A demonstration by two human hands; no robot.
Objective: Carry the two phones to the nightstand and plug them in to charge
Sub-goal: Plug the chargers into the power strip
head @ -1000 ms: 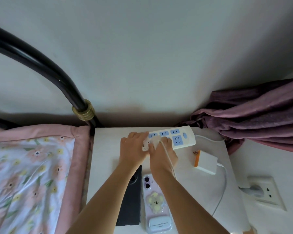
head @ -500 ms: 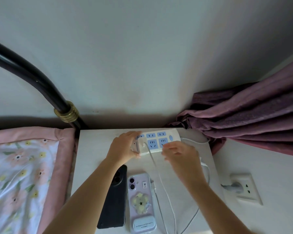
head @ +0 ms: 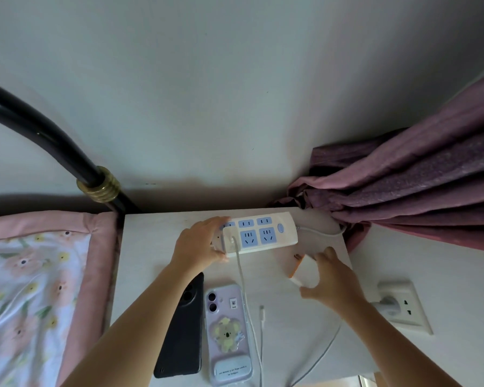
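We find almost nothing legible. The lilac phone case [head: 229, 335], low in the frame just left of centre, carries a pale label near its bottom edge with two or three lines of small dark print, but we cannot make out the words. A tiny sticker near its camera lenses is likewise too small to read. The power strip [head: 260, 233] shows socket slots only, no lettering we can read.

Both forearms bare, no sleeves or jewellery.
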